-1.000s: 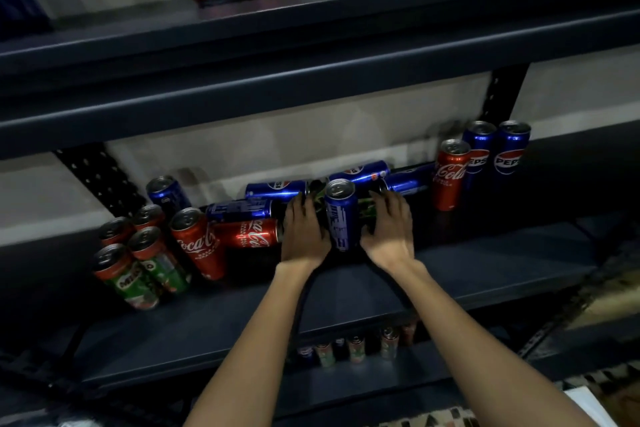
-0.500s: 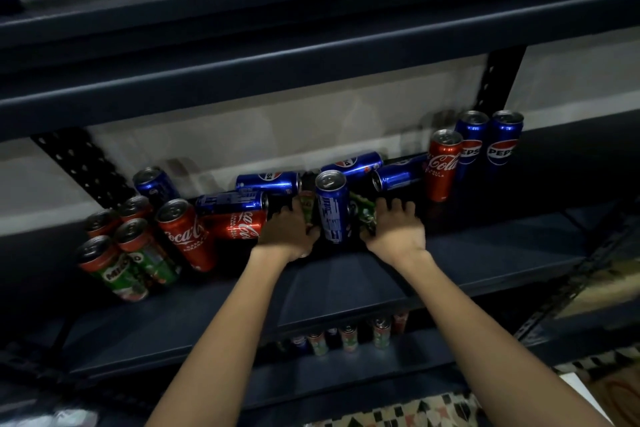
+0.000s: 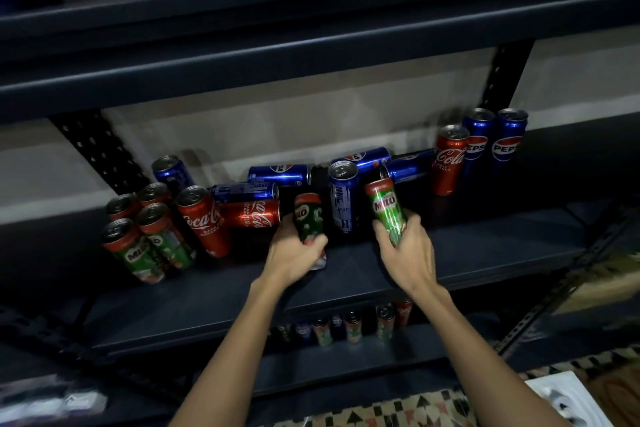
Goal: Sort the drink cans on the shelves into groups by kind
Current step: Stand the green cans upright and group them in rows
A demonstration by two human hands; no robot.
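My left hand [image 3: 294, 253] clamps one Milo can [image 3: 309, 218], my right hand [image 3: 407, 250] another [image 3: 387, 210], mid-frame above the shelf [image 3: 485, 253]. Swinging them left toward the Milo group [image 3: 145, 239], I could topple the upright Pepsi can [image 3: 343, 198] between them.

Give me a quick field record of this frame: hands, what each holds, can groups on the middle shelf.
left hand: grips a green Milo can
right hand: grips a second Milo can, tilted
between hands: upright blue Pepsi can
shelf left: Milo cluster, upright Coca-Cola can
shelf middle: blue cans and one red can lying on their sides
shelf right: upright Coca-Cola can, two upright Pepsi cans
middle shelf: dark metal
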